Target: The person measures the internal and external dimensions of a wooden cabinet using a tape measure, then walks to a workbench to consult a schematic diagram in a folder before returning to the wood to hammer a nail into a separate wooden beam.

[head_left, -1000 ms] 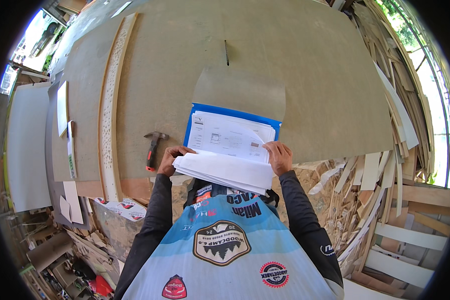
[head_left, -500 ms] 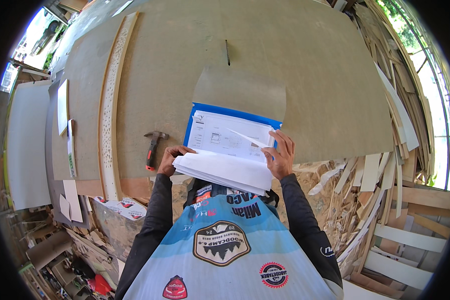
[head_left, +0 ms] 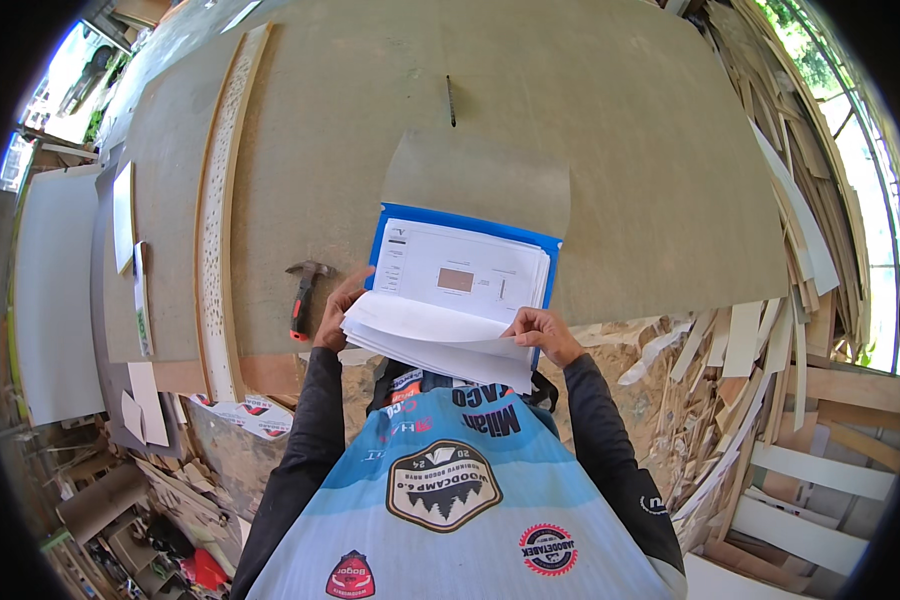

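A blue folder (head_left: 470,222) with a see-through cover flap lies at the table's near edge. On it is a stack of paper sheets, and the top drawing sheet (head_left: 500,262) shows a small brown rectangle and line drawings. Several sheets are folded back toward me as turned pages (head_left: 425,322). My left hand (head_left: 338,312) grips the left edge of the turned pages, its fingers beside the folder. With thumb and fingers pinched, my right hand (head_left: 545,335) holds the right edge of a turned page.
A claw hammer (head_left: 305,300) with a red-and-black handle lies left of my left hand. Beyond the folder is a dark, thin drill bit or pen-like rod (head_left: 450,100). A long, speckled wooden strip (head_left: 220,200) lies at left. Wood offcuts (head_left: 730,370) are piled at right.
My right hand has moved down and inward from the folder's right edge, bringing a page over toward me. A different drawing now shows on top. My left hand has barely moved.
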A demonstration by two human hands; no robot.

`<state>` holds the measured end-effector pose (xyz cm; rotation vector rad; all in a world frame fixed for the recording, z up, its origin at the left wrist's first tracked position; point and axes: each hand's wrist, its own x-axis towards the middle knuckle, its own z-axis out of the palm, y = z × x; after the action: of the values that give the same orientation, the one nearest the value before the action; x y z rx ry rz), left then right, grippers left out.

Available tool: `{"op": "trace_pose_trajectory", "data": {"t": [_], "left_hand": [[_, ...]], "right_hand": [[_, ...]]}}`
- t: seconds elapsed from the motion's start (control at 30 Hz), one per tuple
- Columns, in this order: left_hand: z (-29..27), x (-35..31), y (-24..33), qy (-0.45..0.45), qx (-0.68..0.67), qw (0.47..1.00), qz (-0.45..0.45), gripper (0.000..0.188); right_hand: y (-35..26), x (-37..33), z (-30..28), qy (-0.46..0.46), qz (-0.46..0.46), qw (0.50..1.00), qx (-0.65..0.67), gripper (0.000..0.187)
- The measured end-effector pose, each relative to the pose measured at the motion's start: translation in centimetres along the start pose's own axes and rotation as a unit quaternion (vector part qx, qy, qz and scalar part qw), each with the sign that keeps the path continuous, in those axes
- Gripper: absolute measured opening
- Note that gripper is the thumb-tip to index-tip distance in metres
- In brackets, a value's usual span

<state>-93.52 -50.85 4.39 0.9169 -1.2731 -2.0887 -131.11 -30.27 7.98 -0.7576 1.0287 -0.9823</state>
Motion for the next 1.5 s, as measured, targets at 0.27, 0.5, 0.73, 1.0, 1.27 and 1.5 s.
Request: {"op": "trace_pose_trajectory", "data": {"t": [0.27,0.5,0.73,1.0,1.27,1.5], "left_hand": [[-0.8,0.2,-0.6,-0.03,0.034,0.999,0.001,0.023],[0.1,0.0,0.5,-0.035,0.044,0.998,0.005,0.019],[0.3,-0.1,0.4,-0.029,0.021,0.999,0.003,0.019],[-0.1,0.0,0.1,-0.027,0.023,0.999,-0.002,0.019],[-0.1,0.1,0.0,-0.026,0.025,0.999,0.004,0.019],[-0.1,0.0,0.0,-0.025,0.028,0.999,0.008,0.018]], "right_hand": [[-2.4,2.4,0.4,0.008,0.001,0.998,0.058,0.024],[-1.3,5.9,-1.1,0.271,-0.15,0.875,-0.372,0.03],[-2.4,6.6,-0.6,0.289,-0.148,0.761,-0.562,0.065],[-2.7,6.9,-1.3,0.278,-0.121,0.752,-0.586,0.074],[-3.4,7.1,-1.8,0.264,-0.111,0.748,-0.599,0.076],[-3.6,6.8,-1.5,0.27,-0.124,0.741,-0.603,0.074]]}}
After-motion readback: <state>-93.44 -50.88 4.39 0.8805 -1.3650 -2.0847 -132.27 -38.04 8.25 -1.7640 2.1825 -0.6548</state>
